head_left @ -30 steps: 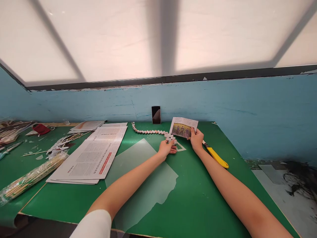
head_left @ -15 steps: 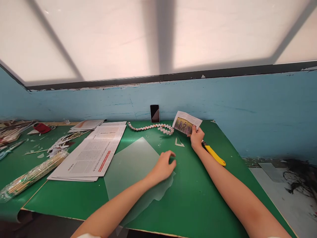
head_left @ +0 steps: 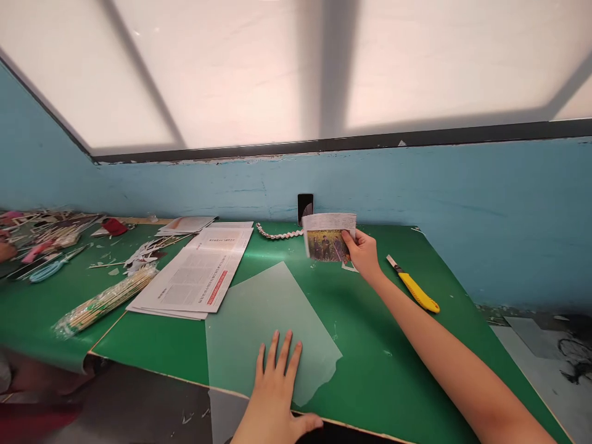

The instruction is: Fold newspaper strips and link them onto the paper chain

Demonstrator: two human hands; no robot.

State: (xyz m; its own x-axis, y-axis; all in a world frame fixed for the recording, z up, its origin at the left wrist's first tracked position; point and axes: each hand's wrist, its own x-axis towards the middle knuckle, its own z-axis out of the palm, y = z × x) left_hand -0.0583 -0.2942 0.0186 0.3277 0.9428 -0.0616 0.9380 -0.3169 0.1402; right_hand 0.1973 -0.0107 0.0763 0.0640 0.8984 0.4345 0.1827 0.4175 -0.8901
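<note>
My right hand [head_left: 365, 250] pinches a small piece of printed newspaper [head_left: 326, 245] by its right edge, holding it up above the table with its photo side toward me. Fingers spread, my left hand [head_left: 276, 382] lies over the near part of a translucent sheet [head_left: 259, 308], which overhangs the table's front edge. A yellow utility knife [head_left: 419, 292] lies to the right of my right hand. Behind the held paper, a zigzag folded-paper chain [head_left: 277, 235] is partly hidden, as is a small white triangular scrap [head_left: 349, 266].
A phone [head_left: 305, 205] leans upright against the blue wall. Stacked newspaper sheets [head_left: 185, 277] lie left of centre, beside a plastic-wrapped bundle of sticks [head_left: 108, 299]. Light-blue scissors [head_left: 49, 271] and paper scraps [head_left: 143, 256] are further left. Part of another person's hand [head_left: 5, 246] shows at the left edge.
My left hand has moved toward the table's front edge and spread flat over the translucent sheet. The newspaper piece has turned more upright in my right hand. The view has shifted left.
</note>
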